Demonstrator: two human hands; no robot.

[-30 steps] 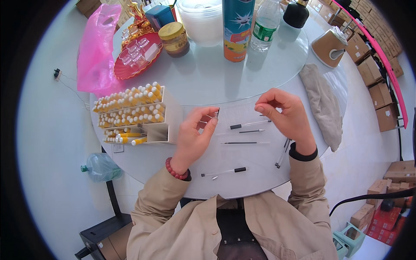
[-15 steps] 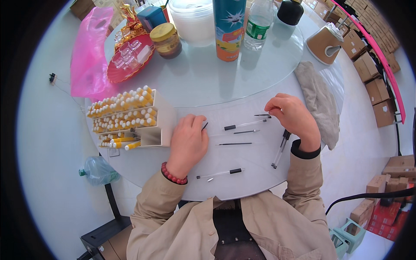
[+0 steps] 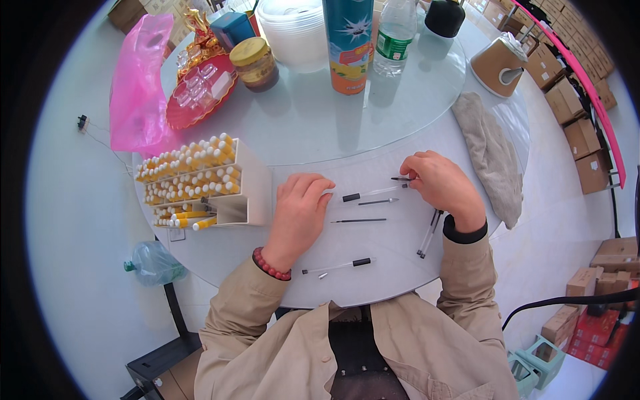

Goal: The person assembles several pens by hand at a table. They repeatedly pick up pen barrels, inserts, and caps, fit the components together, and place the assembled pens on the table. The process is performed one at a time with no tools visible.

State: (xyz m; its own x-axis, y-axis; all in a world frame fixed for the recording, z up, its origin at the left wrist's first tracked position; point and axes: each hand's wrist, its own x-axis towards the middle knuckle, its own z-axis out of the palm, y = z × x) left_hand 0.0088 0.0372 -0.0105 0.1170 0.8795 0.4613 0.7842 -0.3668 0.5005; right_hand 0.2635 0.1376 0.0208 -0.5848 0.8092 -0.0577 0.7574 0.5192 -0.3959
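My right hand (image 3: 437, 183) pinches a short, thin black piece (image 3: 401, 179), which looks like a pen cap, at the far end of the pen parts. My left hand (image 3: 300, 210) hovers right of the white box, thumb and fingertips drawn close together; anything between them is too small to make out. Between my hands lie a clear pen barrel with a black grip (image 3: 367, 194), a short grey metal-tipped piece (image 3: 378, 201) and a thin dark refill (image 3: 359, 221). Nearer me are another clear barrel (image 3: 338, 267) and a tiny pale piece (image 3: 323, 275). Capped black pens (image 3: 429, 235) lie below my right wrist.
At left stands a white divided box (image 3: 252, 190) full of yellow, white-ended sticks. Behind it are a pink bag (image 3: 137, 87), red tray (image 3: 179, 113), jar (image 3: 255, 63), spray can (image 3: 348, 50) and water bottle (image 3: 395, 43). A grey cloth (image 3: 490, 157) lies at right.
My left hand has moved slightly right, and the dark piece seen at its fingers no longer shows. My right hand has shifted a little left and toward me with the black piece.
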